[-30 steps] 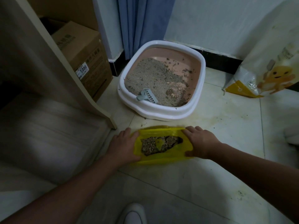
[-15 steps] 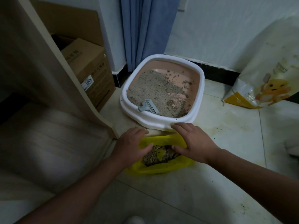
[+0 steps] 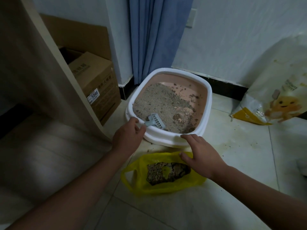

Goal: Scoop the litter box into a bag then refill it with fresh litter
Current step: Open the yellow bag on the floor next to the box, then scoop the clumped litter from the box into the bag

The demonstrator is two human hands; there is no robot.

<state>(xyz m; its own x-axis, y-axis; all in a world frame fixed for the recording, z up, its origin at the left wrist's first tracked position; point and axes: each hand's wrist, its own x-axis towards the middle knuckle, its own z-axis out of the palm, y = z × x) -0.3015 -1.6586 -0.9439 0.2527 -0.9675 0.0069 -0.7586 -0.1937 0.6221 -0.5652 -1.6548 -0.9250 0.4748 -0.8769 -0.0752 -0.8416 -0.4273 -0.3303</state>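
A white-rimmed pink litter box point(image 3: 206, 90) stands on the tiled floor by the wall, holding grey litter with dark clumps. A grey slotted scoop point(image 3: 155, 121) lies in its near left corner. A yellow plastic bag point(image 3: 137, 178) with scooped clumps lies open on the floor in front of the box. My left hand point(image 3: 127, 136) hovers at the box's near left rim, fingers loosely curled, just short of the scoop handle, holding nothing. My right hand point(image 3: 200, 154) is spread above the bag's far edge, near the box's front rim, holding nothing.
A large bag of fresh litter point(image 3: 275, 97) leans against the wall at the right. A cardboard box point(image 3: 98, 83) sits at the left behind a beige furniture panel point(image 3: 54, 67). A blue curtain point(image 3: 154, 35) hangs behind the litter box. Litter crumbs dot the floor.
Both hands let go of the yellow bag's rim and moved forward toward the litter box; the left hand is now near the scoop. The bag stays open on the floor.
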